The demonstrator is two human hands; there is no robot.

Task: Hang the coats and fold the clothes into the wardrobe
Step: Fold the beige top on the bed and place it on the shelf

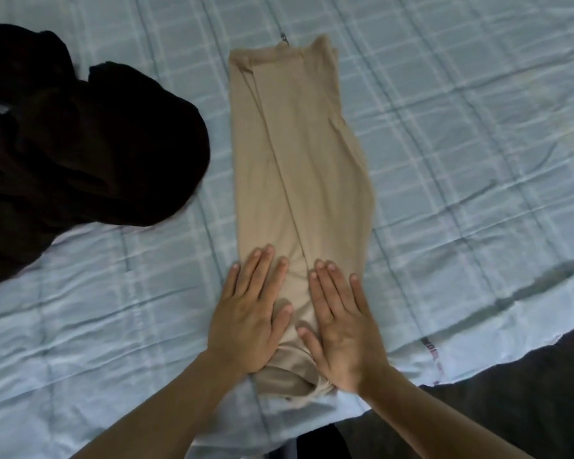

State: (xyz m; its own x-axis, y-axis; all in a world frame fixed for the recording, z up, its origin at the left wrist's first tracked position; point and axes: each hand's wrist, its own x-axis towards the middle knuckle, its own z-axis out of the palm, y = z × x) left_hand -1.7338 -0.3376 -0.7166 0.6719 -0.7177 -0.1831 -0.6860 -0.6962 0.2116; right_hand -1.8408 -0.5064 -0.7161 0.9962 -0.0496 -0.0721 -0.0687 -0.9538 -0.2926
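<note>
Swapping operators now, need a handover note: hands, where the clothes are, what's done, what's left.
Left hand: open, flat, pressing the near end of the beige garment.
Right hand: open, flat, pressing the same end beside the left.
Beige garment: folded lengthwise into a long narrow strip on the light blue checked bedspread, running away from the person.
Dark garment: crumpled heap on the bed to the left, apart from the beige one.
Done: lengthwise folds on the beige garment.
Left: probably fold it crosswise, deal with the dark garment, put both away. No wardrobe or hanger in view.
</note>
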